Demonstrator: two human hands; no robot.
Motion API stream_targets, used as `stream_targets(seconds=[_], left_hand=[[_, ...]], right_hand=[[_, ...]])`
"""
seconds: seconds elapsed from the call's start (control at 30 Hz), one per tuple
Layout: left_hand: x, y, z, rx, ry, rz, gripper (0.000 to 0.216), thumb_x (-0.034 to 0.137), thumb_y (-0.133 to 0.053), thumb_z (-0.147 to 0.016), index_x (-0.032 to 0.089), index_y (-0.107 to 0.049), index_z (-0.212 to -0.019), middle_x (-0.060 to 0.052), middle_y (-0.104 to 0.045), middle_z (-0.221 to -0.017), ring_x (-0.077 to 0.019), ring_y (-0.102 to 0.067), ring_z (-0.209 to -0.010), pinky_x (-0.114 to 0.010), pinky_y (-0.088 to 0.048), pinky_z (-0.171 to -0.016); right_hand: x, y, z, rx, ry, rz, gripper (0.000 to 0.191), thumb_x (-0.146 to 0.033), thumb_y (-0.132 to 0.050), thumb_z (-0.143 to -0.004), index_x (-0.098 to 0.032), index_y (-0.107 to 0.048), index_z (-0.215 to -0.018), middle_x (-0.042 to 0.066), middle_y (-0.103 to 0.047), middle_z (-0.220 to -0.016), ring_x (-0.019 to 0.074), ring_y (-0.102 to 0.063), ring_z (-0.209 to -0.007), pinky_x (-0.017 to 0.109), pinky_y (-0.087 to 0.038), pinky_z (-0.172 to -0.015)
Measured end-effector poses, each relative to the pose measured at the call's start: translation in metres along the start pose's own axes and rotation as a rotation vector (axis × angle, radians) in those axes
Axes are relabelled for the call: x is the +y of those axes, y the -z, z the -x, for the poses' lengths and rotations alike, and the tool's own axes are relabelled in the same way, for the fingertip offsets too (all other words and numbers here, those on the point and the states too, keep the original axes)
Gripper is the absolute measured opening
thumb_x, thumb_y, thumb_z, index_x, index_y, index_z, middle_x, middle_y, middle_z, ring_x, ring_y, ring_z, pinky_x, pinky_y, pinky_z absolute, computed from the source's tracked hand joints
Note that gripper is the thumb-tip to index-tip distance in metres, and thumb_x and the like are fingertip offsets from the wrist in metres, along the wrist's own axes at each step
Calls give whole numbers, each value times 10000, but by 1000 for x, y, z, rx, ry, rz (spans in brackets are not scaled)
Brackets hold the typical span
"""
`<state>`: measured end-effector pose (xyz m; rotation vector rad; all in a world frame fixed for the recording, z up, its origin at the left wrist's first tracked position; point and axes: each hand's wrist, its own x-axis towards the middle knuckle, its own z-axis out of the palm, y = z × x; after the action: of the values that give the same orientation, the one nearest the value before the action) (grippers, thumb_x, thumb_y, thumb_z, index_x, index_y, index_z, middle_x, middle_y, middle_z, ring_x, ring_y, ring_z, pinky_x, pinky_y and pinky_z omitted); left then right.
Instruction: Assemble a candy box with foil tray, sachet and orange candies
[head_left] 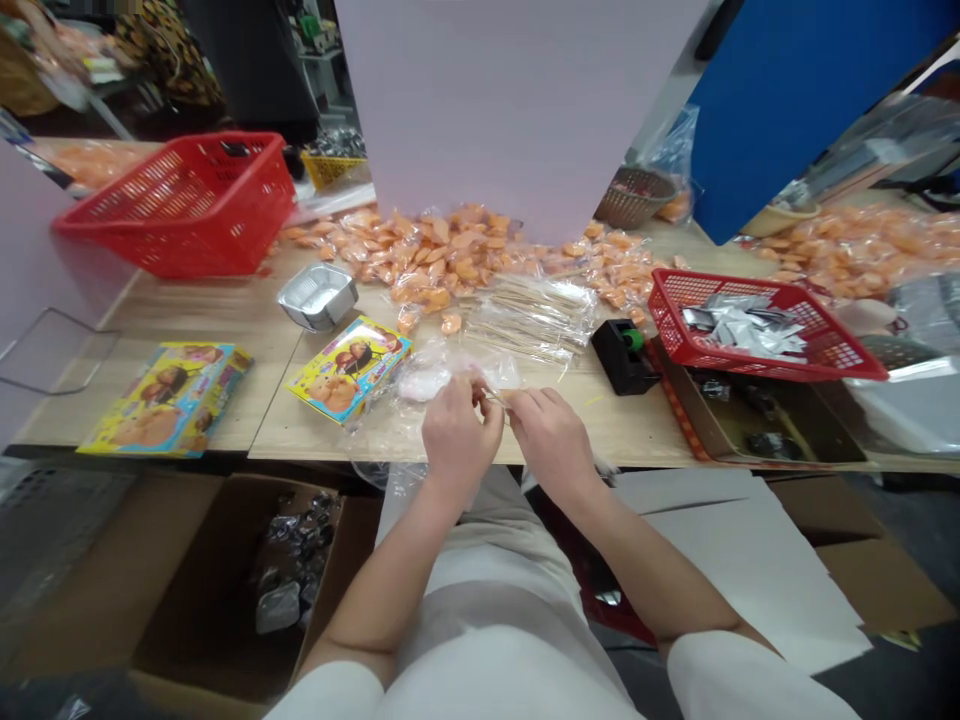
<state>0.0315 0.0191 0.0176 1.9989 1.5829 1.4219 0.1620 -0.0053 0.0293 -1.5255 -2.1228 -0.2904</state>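
My left hand (pixel 461 432) and my right hand (pixel 551 435) meet over the table's front edge, fingers pinched together. Between the fingertips is a thin pale wooden stick (pixel 493 394); whether there is more than one I cannot tell. Just beyond the hands lies crumpled clear plastic with something whitish-pink (pixel 420 378) inside. Farther back, thin wooden sticks (pixel 529 315) in clear bags lie in a flat heap. To the left of my hands is a colourful yellow and blue box (pixel 350 368), with a silver foil tray (pixel 317 297) behind it.
Orange wrapped pieces (pixel 442 250) pile against the pale partition (pixel 502 110). A red basket (pixel 217 215) and another printed box (pixel 161 400) stand left. On the right are a black tape dispenser (pixel 625 358) and a red basket of silver packets (pixel 750 325). An open carton (pixel 202 590) sits below.
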Motion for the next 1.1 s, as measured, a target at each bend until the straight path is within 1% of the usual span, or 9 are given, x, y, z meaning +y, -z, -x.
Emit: stream_targets(seconds=[0.07, 0.17, 0.27, 0.43, 0.63, 0.8, 0.93, 1.0, 1.1], left_hand=[[-2, 1, -6, 49, -33, -17, 248, 70, -546, -777, 209, -548, -983, -38, -643, -863, -189, -611, -820, -324, -458, -792], [-7, 2, -16, 82, -78, 7, 234, 62, -517, -794, 200, -565, -976, -75, -655, -962, -204, -603, -922, -342, -461, -855], [-13, 3, -23, -13, 15, 119, 218, 54, -503, -781, 211, -576, -914, -38, -658, -914, -173, -617, -850, -300, -478, -778], [-20, 5, -27, -144, 208, 326, 266, 48, -485, -753, 224, -594, -922, 7, -696, -886, -140, -670, -785, -249, -482, -692], [-19, 11, -21, -189, 240, 369, 263, 38, -464, -745, 218, -605, -876, 9, -715, -871, -141, -675, -758, -250, -483, -678], [-20, 10, -17, -282, 275, 450, 277, 42, -435, -717, 212, -628, -819, 12, -695, -779, -144, -650, -724, -254, -491, -681], [-32, 7, -17, -489, 386, 677, 281, 55, -415, -642, 193, -613, -787, 18, -647, -695, -128, -609, -618, -222, -466, -568], [-36, 9, -16, -541, 334, 665, 314, 48, -410, -645, 190, -626, -824, 12, -651, -704, -131, -623, -640, -228, -482, -595], [-33, 20, -17, -479, 62, 465, 480, 14, -416, -661, 205, -671, -1020, -36, -708, -922, -167, -659, -860, -295, -518, -780]], right_hand=[[0, 3, 0, -1, 15, 67, 227, -81, -470, -948, -198, -650, -876, 45, -630, -756, 210, -522, -761, 324, -405, -716], [2, 3, 4, 57, 62, 109, 253, -95, -463, -965, -218, -669, -885, 23, -617, -720, 192, -516, -758, 331, -413, -833], [7, -1, 10, 157, 52, 39, 267, -107, -470, -969, -250, -691, -923, 11, -646, -753, 167, -550, -787, 349, -405, -952], [12, -12, 21, 349, 89, -193, 288, -88, -525, -922, -303, -709, -977, 8, -688, -847, 158, -595, -815, 392, -436, -974], [18, -29, 36, 389, 93, -424, 264, -156, -598, -907, -385, -718, -960, -8, -686, -889, 172, -603, -819, 505, -408, -1046], [17, -38, 39, 488, -1, -607, 213, -204, -570, -904, -374, -672, -982, 5, -621, -877, 191, -629, -843, 568, -505, -991], [8, -35, 41, 543, 8, -620, 250, -140, -521, -898, -337, -621, -1015, 19, -594, -896, 206, -643, -848, 575, -574, -922], [6, -33, 42, 527, 12, -618, 270, -116, -512, -894, -331, -609, -1025, 25, -591, -902, 211, -648, -864, 560, -594, -901], [7, -30, 43, 517, 22, -627, 292, -98, -508, -895, -329, -605, -1045, 25, -592, -915, 203, -648, -879, 539, -601, -900]])
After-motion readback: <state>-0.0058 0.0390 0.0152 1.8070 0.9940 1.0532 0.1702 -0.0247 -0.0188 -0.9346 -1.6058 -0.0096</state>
